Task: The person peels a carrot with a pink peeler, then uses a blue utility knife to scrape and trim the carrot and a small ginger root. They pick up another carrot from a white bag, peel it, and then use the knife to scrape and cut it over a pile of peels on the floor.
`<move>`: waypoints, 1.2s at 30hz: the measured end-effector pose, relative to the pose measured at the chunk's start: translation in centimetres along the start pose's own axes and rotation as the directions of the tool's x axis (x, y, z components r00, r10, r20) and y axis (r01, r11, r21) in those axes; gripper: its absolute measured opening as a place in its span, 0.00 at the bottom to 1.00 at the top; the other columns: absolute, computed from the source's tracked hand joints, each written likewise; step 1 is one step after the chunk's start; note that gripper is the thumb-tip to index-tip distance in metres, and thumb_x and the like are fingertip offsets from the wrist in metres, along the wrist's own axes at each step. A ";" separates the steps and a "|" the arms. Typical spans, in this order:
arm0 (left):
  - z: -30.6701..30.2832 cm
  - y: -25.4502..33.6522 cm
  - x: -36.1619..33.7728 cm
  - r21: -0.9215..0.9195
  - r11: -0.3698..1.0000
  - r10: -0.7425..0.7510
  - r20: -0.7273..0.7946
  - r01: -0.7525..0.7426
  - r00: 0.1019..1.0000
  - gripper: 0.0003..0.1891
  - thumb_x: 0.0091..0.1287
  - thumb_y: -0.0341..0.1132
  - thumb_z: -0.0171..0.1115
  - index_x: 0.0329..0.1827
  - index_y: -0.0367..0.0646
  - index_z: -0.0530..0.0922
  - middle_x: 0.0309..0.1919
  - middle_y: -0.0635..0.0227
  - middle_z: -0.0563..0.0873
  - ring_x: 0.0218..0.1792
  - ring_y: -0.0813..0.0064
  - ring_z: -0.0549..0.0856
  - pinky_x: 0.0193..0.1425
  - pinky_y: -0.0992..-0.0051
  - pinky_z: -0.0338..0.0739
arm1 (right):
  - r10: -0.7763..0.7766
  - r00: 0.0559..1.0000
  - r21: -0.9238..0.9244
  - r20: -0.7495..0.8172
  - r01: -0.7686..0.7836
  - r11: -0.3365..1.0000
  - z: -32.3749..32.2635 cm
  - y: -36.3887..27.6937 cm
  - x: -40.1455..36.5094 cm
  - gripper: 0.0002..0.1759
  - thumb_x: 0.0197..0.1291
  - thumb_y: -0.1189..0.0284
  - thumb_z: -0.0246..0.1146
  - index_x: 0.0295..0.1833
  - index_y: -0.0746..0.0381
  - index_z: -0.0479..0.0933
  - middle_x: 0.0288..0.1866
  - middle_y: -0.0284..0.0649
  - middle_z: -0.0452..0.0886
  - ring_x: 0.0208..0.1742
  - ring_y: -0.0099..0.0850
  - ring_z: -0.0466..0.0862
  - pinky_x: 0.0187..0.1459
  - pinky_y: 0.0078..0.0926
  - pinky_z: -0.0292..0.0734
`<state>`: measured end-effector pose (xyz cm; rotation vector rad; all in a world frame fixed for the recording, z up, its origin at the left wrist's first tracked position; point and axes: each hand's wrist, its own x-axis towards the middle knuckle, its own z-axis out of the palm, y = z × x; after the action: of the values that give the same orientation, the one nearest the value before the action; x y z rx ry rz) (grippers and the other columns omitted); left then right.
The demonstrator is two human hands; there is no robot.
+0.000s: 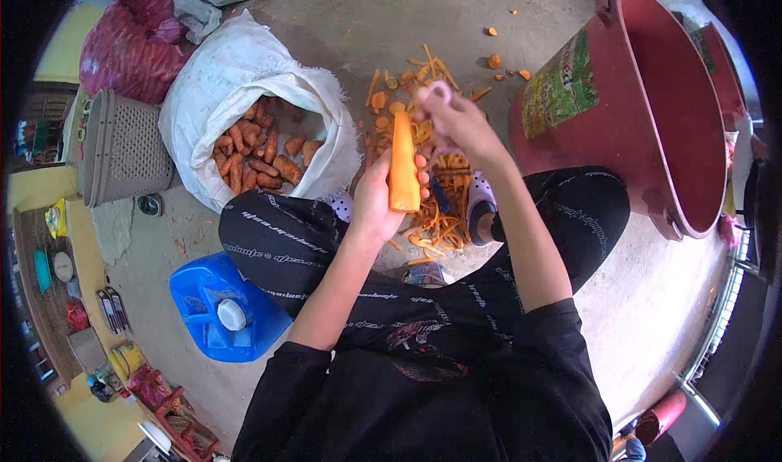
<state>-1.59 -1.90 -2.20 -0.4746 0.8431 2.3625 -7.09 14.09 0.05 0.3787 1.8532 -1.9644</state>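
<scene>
My left hand [376, 201] grips a large peeled carrot [404, 165], thick end toward me and tip pointing away. Just beyond it, my right hand [466, 128] is closed around a pink peeler [440, 92], smeared by motion and partly covered by the fingers. The peeler is apart from the carrot. Orange peelings [444, 226] and cut carrot ends lie heaped on the floor below both hands, between my feet. To the left, a white sack [236, 63] stands open with unpeeled, soil-stained carrots [261, 148] inside.
A big red tub [562, 136] leans at my right knee. A blue jerrycan [208, 332] stands by my left leg. Grey crates [130, 148] and a red mesh sack [122, 55] are at the far left. Loose carrot bits [494, 60] dot the concrete floor ahead.
</scene>
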 end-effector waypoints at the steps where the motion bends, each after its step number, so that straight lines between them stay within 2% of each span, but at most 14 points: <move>1: 0.2 0.0 0.0 -0.015 1.000 -0.011 0.016 0.011 1.000 0.15 0.74 0.44 0.43 0.49 0.44 0.71 0.34 0.70 0.76 0.32 0.77 0.75 0.34 0.75 0.72 | 0.000 0.998 -0.046 0.062 0.003 0.999 0.4 0.3 -0.1 0.19 0.61 0.54 0.61 0.39 0.61 0.71 0.22 0.30 0.73 0.18 0.16 0.73 0.19 0.14 0.68; 3: -0.1 0.0 0.2 -0.023 0.999 -0.044 0.062 0.046 0.997 0.14 0.73 0.46 0.45 0.46 0.45 0.71 0.34 0.71 0.76 0.32 0.77 0.75 0.34 0.75 0.72 | -0.063 0.987 -0.195 0.145 0.091 0.977 1.3 1.0 0.2 0.20 0.61 0.53 0.61 0.38 0.61 0.70 0.22 0.28 0.72 0.17 0.15 0.70 0.18 0.14 0.65; 5: -0.9 0.0 0.7 -0.013 0.995 -0.094 0.125 0.096 0.988 0.13 0.72 0.47 0.48 0.43 0.46 0.71 0.33 0.72 0.75 0.32 0.77 0.75 0.36 0.75 0.72 | -0.075 0.996 -0.107 0.038 0.078 0.991 1.5 1.4 0.3 0.20 0.62 0.53 0.60 0.38 0.61 0.71 0.21 0.27 0.70 0.17 0.15 0.70 0.18 0.15 0.64; 8: -0.8 -0.4 1.4 0.140 0.983 0.128 -0.057 -0.119 0.990 0.12 0.71 0.46 0.53 0.41 0.47 0.70 0.32 0.73 0.74 0.33 0.78 0.75 0.40 0.76 0.72 | -0.049 0.997 0.072 -0.056 0.053 0.996 1.7 1.2 -0.6 0.19 0.63 0.55 0.59 0.38 0.62 0.73 0.22 0.27 0.72 0.20 0.16 0.71 0.19 0.17 0.66; 10: -0.9 -0.3 1.8 0.053 0.991 0.133 -0.137 -0.127 0.982 0.12 0.71 0.46 0.52 0.39 0.47 0.69 0.31 0.73 0.74 0.33 0.78 0.75 0.39 0.76 0.72 | 0.067 0.998 0.150 -0.011 -0.065 0.987 1.9 0.6 -3.0 0.19 0.63 0.55 0.59 0.38 0.63 0.72 0.23 0.27 0.70 0.19 0.15 0.70 0.18 0.17 0.65; 11: -0.8 -0.1 2.0 0.012 0.991 0.135 -0.173 -0.135 0.976 0.12 0.71 0.46 0.52 0.38 0.46 0.69 0.31 0.73 0.74 0.34 0.78 0.76 0.39 0.76 0.72 | -0.005 0.999 0.153 0.052 -0.003 0.988 1.9 0.9 -3.7 0.21 0.61 0.53 0.60 0.38 0.62 0.71 0.25 0.28 0.69 0.21 0.15 0.71 0.19 0.15 0.65; 14: -0.2 0.2 1.9 0.012 0.987 0.161 -0.252 -0.163 0.954 0.11 0.71 0.45 0.52 0.39 0.48 0.69 0.30 0.73 0.73 0.35 0.76 0.75 0.46 0.74 0.73 | 0.088 0.994 0.138 0.059 -0.095 0.986 2.1 2.6 -4.9 0.23 0.58 0.54 0.64 0.41 0.63 0.71 0.29 0.30 0.72 0.24 0.15 0.71 0.22 0.14 0.65; 15: -0.3 0.0 1.9 -0.008 0.986 0.159 -0.222 -0.164 0.962 0.11 0.72 0.45 0.51 0.38 0.47 0.69 0.30 0.73 0.73 0.35 0.76 0.75 0.46 0.74 0.73 | -0.049 0.998 0.050 0.049 0.046 0.998 2.5 3.6 -5.2 0.24 0.56 0.56 0.67 0.44 0.66 0.70 0.31 0.33 0.73 0.31 0.16 0.71 0.31 0.15 0.69; 17: -0.5 -0.2 2.1 -0.052 0.985 0.153 -0.154 -0.163 0.976 0.12 0.72 0.45 0.50 0.37 0.47 0.68 0.30 0.72 0.73 0.36 0.74 0.75 0.47 0.73 0.74 | -0.124 0.992 -0.002 -0.018 0.124 0.992 3.8 5.8 -5.3 0.25 0.56 0.58 0.68 0.45 0.68 0.70 0.33 0.34 0.73 0.33 0.18 0.71 0.35 0.16 0.70; 19: -0.4 -0.1 2.0 -0.068 0.979 0.183 -0.139 -0.193 0.973 0.12 0.72 0.46 0.49 0.37 0.47 0.67 0.30 0.71 0.73 0.37 0.74 0.75 0.47 0.72 0.74 | -0.114 0.993 0.073 -0.017 0.115 0.991 4.7 5.3 -5.4 0.26 0.55 0.59 0.69 0.47 0.68 0.70 0.34 0.36 0.73 0.39 0.19 0.71 0.44 0.18 0.70; 22: -1.1 0.1 2.1 -0.082 0.968 0.224 -0.131 -0.236 0.966 0.14 0.73 0.47 0.48 0.37 0.47 0.67 0.31 0.71 0.73 0.38 0.73 0.75 0.48 0.71 0.74 | -0.177 0.984 0.050 0.010 0.176 0.983 4.8 6.0 -4.6 0.23 0.59 0.59 0.66 0.48 0.67 0.70 0.31 0.34 0.74 0.33 0.17 0.73 0.36 0.17 0.73; 25: -1.2 0.3 2.3 -0.008 0.961 0.272 -0.133 -0.276 0.953 0.15 0.73 0.49 0.46 0.39 0.47 0.66 0.32 0.70 0.73 0.39 0.73 0.75 0.49 0.70 0.73 | 0.008 0.999 0.198 0.039 -0.015 0.980 4.7 5.8 -4.9 0.20 0.63 0.57 0.60 0.47 0.65 0.71 0.26 0.31 0.73 0.22 0.17 0.74 0.25 0.17 0.73; 28: -0.9 0.4 2.0 0.006 0.957 0.289 -0.096 -0.290 0.953 0.16 0.73 0.51 0.45 0.39 0.47 0.66 0.32 0.70 0.73 0.39 0.72 0.75 0.49 0.69 0.73 | 0.086 0.996 0.501 -0.005 -0.072 0.862 5.1 6.7 -4.3 0.19 0.67 0.56 0.55 0.45 0.64 0.71 0.21 0.30 0.72 0.13 0.17 0.72 0.17 0.17 0.69; 36: -1.2 0.7 1.8 -0.030 0.954 0.297 -0.063 -0.299 0.953 0.16 0.73 0.52 0.45 0.40 0.47 0.66 0.31 0.70 0.73 0.39 0.73 0.75 0.49 0.70 0.72 | 0.112 0.991 0.569 0.078 -0.137 0.811 4.8 6.4 -4.8 0.21 0.66 0.53 0.54 0.44 0.63 0.71 0.18 0.28 0.64 0.14 0.22 0.73 0.19 0.18 0.71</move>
<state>-3.25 -2.42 -3.64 -0.4607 0.9530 2.6568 0.52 9.65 -2.94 0.6103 1.1307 -2.3848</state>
